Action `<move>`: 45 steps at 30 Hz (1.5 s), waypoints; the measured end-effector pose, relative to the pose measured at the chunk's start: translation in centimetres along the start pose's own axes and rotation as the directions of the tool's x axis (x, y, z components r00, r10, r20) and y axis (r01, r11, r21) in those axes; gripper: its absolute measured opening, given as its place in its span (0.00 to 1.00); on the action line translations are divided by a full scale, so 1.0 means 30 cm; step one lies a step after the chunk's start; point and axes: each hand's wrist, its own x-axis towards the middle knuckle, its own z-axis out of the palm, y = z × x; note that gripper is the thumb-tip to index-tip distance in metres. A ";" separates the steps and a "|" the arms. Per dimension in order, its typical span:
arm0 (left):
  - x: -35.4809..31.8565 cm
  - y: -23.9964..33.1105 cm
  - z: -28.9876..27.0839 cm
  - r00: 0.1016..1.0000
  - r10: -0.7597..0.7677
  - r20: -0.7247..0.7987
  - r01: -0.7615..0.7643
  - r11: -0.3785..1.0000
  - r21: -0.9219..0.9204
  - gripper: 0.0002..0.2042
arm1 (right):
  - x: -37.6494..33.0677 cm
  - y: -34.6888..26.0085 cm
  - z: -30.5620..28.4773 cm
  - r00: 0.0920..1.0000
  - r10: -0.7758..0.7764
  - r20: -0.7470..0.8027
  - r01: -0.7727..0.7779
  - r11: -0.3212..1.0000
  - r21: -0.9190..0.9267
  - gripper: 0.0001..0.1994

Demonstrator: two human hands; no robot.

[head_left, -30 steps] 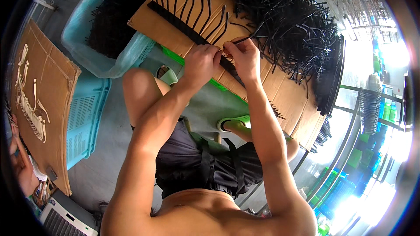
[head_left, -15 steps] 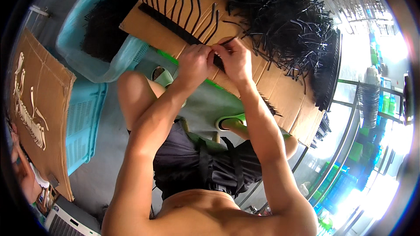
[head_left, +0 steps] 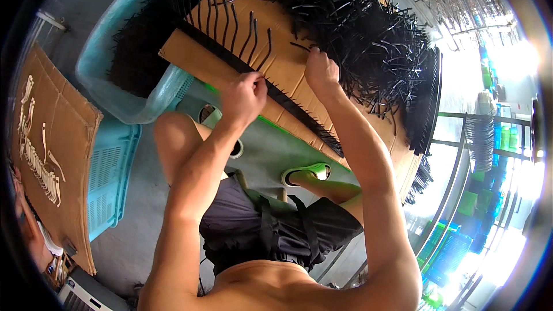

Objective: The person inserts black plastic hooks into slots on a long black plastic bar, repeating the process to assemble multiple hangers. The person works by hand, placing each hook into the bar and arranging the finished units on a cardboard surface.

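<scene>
Our left hand (head_left: 245, 97) is curled into a fist on the near edge of a cardboard sheet (head_left: 288, 69), its fingers closed over the black comb strip (head_left: 299, 112) that runs along that edge. We cannot tell whether it also pinches one of the thin black pieces. The strip stretches from upper left to lower right, with short teeth pointing toward us.

Our right hand (head_left: 321, 69) rests farther up the sheet, well apart from the left. Its fingertips (head_left: 314, 52) are bunched at the foot of the pile (head_left: 357, 29) of loose black pieces, touching them; whether they grip one we cannot tell.

Left of our hands, a row of curved black pieces (head_left: 230, 23) stands slotted in the strip, side by side, arching away over the cardboard. The pile covers the far and right part of the sheet and spills toward its right edge, where another dark toothed strip (head_left: 426, 103) lies.

The sheet sits over a pale blue crate (head_left: 155, 98), which holds a dark mass of more black pieces (head_left: 138, 52). A second blue crate (head_left: 112, 178) stands lower left on the floor, beside another cardboard sheet (head_left: 63, 155) with a line of pale small parts (head_left: 40, 161) on it.

Below the work we see our bare knees, dark shorts and a green sandal (head_left: 305, 174) on a green surface (head_left: 259, 150).
</scene>
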 end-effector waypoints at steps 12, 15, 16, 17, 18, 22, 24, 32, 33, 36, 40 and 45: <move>-0.008 -0.010 0.032 0.977 0.208 -0.046 -0.205 0.976 0.070 0.03 | -0.180 -0.130 -0.080 0.997 0.009 -0.078 0.076 0.124 0.989 0.08; -0.008 -0.006 0.031 0.974 0.221 -0.051 -0.215 0.972 0.095 0.03 | -0.230 -0.183 -0.077 0.991 0.014 -0.136 0.136 0.021 0.991 0.12; -0.008 -0.005 0.031 0.975 0.217 -0.048 -0.212 0.973 0.092 0.03 | -0.241 -0.193 -0.076 0.990 0.037 -0.135 0.134 0.023 0.991 0.12; -0.008 -0.003 0.030 0.976 0.212 -0.046 -0.207 0.974 0.090 0.03 | -0.247 -0.200 -0.076 0.990 0.071 -0.124 0.122 0.030 0.992 0.12; -0.008 -0.002 0.030 0.976 0.214 -0.051 -0.209 0.974 0.086 0.02 | -0.249 -0.205 -0.077 0.993 0.100 -0.061 0.049 0.122 0.991 0.10; -0.003 0.000 0.029 0.975 0.221 -0.034 -0.218 0.973 0.074 0.02 | -0.249 -0.218 -0.071 0.992 0.095 -0.083 0.069 0.142 0.987 0.08; -0.003 0.000 0.027 0.976 0.217 -0.027 -0.215 0.974 0.069 0.02 | -0.251 -0.221 -0.066 0.988 0.114 -0.101 0.077 0.200 0.977 0.08; 0.000 0.002 0.031 0.980 0.196 -0.034 -0.194 0.979 0.063 0.03 | -0.244 -0.212 -0.048 0.988 0.110 -0.111 0.097 0.128 0.987 0.09; 0.000 -0.001 0.032 0.981 0.192 -0.028 -0.189 0.979 0.079 0.03 | -0.245 -0.214 -0.048 0.987 0.114 -0.113 0.097 0.141 0.985 0.09; -0.007 -0.010 0.034 0.977 0.212 -0.031 -0.209 0.974 0.082 0.03 | -0.256 -0.232 -0.055 0.984 0.103 -0.143 0.113 0.250 0.962 0.09; -0.009 -0.023 0.039 0.982 0.188 -0.005 -0.187 0.981 0.046 0.04 | -0.252 -0.224 -0.087 0.931 -0.104 -0.350 0.342 0.584 0.736 0.08; 0.010 -0.024 0.004 0.995 0.063 0.075 -0.074 0.986 0.150 0.06 | -0.152 -0.026 -0.106 0.971 -0.174 -0.163 0.233 0.558 0.797 0.12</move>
